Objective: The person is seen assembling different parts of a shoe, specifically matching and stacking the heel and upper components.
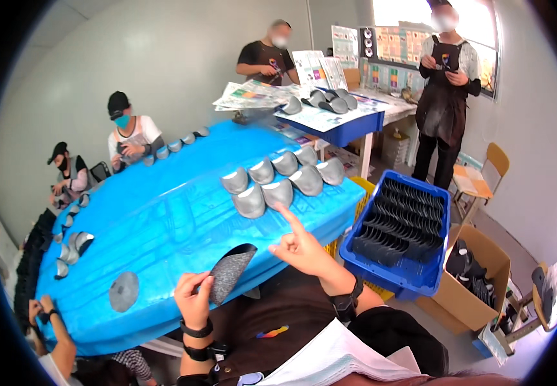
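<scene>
My left hand [193, 299] pinches the edge of a dark grey, speckled curved piece [227, 281], bent like a shell and held above the near table edge. My right hand [301, 249] holds nothing; its index finger is stretched out, the thumb is apart and the other fingers are curled. That fingertip is at the lower edge of a grey cup-shaped piece [278, 191], though I cannot tell if it touches. Several similar grey cup-shaped pieces [249, 202] stand in two rows around it on the blue-covered table [162, 222].
A flat grey oval piece [124, 291] lies on the left of the table. To my right are a blue crate [389, 281] of dark curved pieces and a cardboard box [477, 302]. Co-workers sit along the far left side; a person [447, 96] stands back right.
</scene>
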### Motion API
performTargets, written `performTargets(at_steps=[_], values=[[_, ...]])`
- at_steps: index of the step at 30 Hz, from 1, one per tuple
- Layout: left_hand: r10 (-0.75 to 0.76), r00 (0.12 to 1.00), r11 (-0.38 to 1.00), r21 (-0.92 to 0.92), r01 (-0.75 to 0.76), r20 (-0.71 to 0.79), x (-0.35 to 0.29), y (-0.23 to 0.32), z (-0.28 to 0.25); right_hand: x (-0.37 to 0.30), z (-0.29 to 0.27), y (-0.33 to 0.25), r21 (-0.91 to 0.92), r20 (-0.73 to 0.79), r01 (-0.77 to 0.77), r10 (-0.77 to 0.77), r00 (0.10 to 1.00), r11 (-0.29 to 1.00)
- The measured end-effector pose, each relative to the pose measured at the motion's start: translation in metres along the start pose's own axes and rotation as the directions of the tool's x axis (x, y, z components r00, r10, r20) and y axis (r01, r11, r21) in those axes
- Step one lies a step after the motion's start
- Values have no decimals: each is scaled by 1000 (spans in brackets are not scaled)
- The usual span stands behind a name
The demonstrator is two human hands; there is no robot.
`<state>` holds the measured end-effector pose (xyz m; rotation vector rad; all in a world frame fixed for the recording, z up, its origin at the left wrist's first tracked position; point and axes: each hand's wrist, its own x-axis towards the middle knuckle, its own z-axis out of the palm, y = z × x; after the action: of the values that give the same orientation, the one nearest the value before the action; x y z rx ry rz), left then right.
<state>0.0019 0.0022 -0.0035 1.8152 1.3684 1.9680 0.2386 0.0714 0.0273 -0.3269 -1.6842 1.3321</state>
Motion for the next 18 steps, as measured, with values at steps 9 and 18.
performTargets(at_steps=[9,18], values=[[22,997,999,23,-24,70,-8,14,-4,-4,15,-1,-674,-167,9,-165,972,738],[189,868,964,-82,-253,-458,-7,-7,-27,-14,2,-16,-830,-57,328,-655,754,450]])
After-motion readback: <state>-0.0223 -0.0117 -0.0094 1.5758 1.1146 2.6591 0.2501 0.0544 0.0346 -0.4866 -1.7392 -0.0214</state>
